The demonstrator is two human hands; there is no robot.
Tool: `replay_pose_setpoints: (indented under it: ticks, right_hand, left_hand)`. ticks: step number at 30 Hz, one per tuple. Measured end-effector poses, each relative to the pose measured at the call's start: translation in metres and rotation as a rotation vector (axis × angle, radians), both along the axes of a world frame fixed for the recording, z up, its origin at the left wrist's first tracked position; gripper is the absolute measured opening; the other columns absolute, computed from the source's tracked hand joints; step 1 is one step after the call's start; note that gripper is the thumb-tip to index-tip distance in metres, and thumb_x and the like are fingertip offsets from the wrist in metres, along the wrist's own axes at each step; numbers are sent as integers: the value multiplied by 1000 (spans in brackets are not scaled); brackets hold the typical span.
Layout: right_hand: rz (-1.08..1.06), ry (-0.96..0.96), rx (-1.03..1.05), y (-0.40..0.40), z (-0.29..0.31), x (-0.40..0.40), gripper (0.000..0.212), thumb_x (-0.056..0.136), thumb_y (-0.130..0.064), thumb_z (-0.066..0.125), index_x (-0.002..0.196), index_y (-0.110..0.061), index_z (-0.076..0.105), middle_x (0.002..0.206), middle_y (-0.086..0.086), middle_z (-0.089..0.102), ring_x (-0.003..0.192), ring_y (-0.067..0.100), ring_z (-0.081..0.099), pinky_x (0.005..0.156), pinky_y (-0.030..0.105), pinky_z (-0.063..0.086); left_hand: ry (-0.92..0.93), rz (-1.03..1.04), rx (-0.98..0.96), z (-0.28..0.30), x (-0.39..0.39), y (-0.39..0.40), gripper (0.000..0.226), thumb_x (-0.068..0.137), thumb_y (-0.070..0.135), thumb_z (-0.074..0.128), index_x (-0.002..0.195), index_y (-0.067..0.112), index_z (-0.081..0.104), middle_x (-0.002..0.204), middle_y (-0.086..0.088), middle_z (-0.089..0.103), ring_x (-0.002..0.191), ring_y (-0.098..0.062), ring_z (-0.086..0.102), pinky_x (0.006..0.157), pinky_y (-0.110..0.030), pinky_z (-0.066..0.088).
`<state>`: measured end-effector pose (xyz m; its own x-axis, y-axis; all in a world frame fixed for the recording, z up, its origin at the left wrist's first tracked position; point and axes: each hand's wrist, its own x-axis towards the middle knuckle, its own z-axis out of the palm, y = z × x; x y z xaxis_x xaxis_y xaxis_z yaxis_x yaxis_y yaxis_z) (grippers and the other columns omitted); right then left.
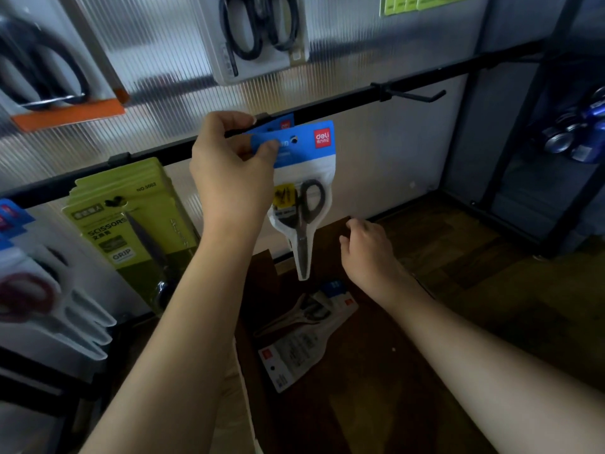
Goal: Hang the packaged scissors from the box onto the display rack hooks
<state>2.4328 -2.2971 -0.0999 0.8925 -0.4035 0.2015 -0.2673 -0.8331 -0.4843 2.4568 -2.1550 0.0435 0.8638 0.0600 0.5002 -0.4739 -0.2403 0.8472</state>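
Just right of your left grip (235, 158), the scissors pack (302, 178) hangs with its long axis straight down, blades lowest. Thumb and fingers pinch the blue header at the black rack bar (343, 103), the hang hole beside your fingertips. Your right grip (366, 247) is lower and well apart, loosely curled, holding nothing. Below it, more packs (301, 332) lie in the box. White pouch, grey-handled scissors, red logo.

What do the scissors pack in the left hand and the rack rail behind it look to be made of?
Scissors pack: glossy blue printed card header over a clear, shiny plastic pouch, likely; the scissors show through. Rack rail: matte black, thin and straight, probably painted metal.
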Motion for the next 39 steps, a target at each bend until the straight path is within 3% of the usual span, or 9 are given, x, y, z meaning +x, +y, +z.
replay_pose_setpoints:
  ticks: [5,17,21,24,27,30,33,35,39]
  right_hand:
    - [-5,-10,-18,1,-4,1,36,100,-26,42,131,-9,46,127,7,53,121,21,45,90,29,41]
    - [46,23,-37,2,-5,-5,34,100,-28,39,128,-8,45,125,8,53,117,20,48,93,32,44]
    - [58,59,-72,2,-9,-5,35,100,-29,38,128,-8,45,126,8,53,118,22,47,93,32,43]
    - [73,87,-112,0,-18,-4,35,101,-29,36,126,-8,47,123,10,54,116,23,47,93,32,40]
    - [80,133,-142,1,-30,-5,35,101,-31,33,124,-8,47,122,10,53,115,23,47,93,32,38]
    - [73,188,-166,2,-46,-5,32,100,-34,35,121,-13,49,124,7,53,117,21,46,94,33,41]
    - [109,226,-170,-2,-64,-10,32,99,-33,38,123,-15,50,124,4,53,116,19,46,93,34,43]
    - [150,282,-169,-7,-77,-15,34,100,-32,38,128,-15,47,127,4,51,119,20,44,95,33,42]
    - [196,385,-197,-15,-103,-21,36,101,-32,34,132,-16,44,132,4,47,121,20,42,98,34,40]
  left_hand:
    - [-17,18,19,-7,2,-2,26,85,9,67,101,18,48,107,-3,62,98,-8,63,70,-10,53]
    - [-53,151,129,-16,48,-6,28,87,14,67,111,8,53,90,7,54,80,-2,54,66,-6,47]
    - [-66,169,113,-24,53,-3,32,85,17,69,110,7,53,88,10,53,77,2,54,73,-12,50]
    - [-72,206,109,-51,45,-2,36,83,22,70,110,8,51,105,-2,56,92,-13,57,79,-24,48]
    - [-61,248,146,-96,24,-6,29,87,20,63,104,1,48,104,-15,51,90,-28,53,75,-26,40]
    - [122,152,337,-133,12,-14,21,90,18,58,99,5,44,104,-13,48,93,-33,52,78,-35,41]
    - [558,-24,675,-172,18,-19,41,90,25,57,123,6,39,127,-15,42,116,-35,47,97,-42,43]
    - [794,-122,882,-192,20,-21,55,91,27,57,135,7,30,135,-17,36,123,-35,42,99,-41,41]
    - [909,-324,1365,-240,13,-7,71,94,33,50,149,17,8,154,-6,12,139,-31,22,109,-43,31]
